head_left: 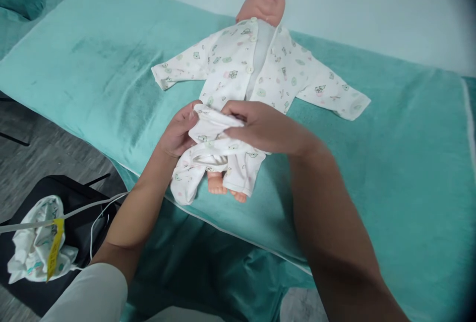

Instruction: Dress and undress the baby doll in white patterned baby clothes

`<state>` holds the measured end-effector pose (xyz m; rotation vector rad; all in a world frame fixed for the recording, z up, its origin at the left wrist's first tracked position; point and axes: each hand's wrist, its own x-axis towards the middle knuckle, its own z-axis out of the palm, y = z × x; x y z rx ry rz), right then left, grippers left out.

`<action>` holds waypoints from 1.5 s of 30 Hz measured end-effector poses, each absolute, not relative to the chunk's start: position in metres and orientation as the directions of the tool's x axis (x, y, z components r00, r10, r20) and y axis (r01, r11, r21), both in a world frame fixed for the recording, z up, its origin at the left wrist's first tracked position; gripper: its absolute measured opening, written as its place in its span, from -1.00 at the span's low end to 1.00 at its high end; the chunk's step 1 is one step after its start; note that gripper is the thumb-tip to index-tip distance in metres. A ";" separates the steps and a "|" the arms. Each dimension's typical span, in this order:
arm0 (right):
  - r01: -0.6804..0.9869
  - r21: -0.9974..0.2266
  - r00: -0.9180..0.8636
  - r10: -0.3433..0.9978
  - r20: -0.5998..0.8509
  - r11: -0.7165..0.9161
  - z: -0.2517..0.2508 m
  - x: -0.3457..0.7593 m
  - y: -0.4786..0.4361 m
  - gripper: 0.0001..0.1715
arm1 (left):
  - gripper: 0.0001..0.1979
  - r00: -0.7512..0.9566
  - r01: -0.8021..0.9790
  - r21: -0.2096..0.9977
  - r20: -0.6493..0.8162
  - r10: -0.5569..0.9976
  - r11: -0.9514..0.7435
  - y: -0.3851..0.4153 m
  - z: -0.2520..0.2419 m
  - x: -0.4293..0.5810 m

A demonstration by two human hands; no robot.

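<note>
A baby doll (pixel 260 2) lies on its back on the green-covered table. It wears a white printed jacket (pixel 226 71) with its front partly open and its sleeves spread wide. Over the doll's lower legs, my two hands hold a pair of small white printed pants (pixel 243 175). My left hand (pixel 180 131) grips the waistband at its left side, thumb on top. On the other side, my right hand (pixel 256 126) pinches the cloth near the waist. The doll's feet (pixel 217 184) show below the bunched fabric; its legs are hidden.
The green cover (pixel 390 173) spreads over the table, which meets a pale wall (pixel 372 9). At lower left, a black chair (pixel 52 188) bears a crumpled white printed cloth item (pixel 33 242) with a yellow strip. A pale cable (pixel 92 204) passes over it.
</note>
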<state>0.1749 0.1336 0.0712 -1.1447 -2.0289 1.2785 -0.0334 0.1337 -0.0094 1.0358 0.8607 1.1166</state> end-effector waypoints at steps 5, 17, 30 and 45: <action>0.176 -0.973 -0.332 0.939 0.085 0.151 0.058 0.173 0.134 -0.80 | -0.36 0.328 -0.342 0.933 0.004 0.945 0.115 0.133 -0.005 -0.030; -0.153 -0.981 -0.474 0.880 -0.032 -0.118 0.055 0.171 0.131 -0.80 | -0.51 0.466 -0.133 0.985 -0.035 0.884 0.109 0.129 0.006 -0.029; 0.199 -0.979 -0.595 0.799 -0.083 0.047 0.072 0.193 0.133 -0.55 | -0.65 0.193 -0.305 0.949 0.146 0.970 -0.082 0.124 0.035 -0.006; -0.169 -0.983 -0.402 0.916 -0.001 -0.076 0.058 0.192 0.131 -0.64 | -0.58 0.445 0.093 0.992 -0.122 0.887 0.090 0.115 0.064 -0.015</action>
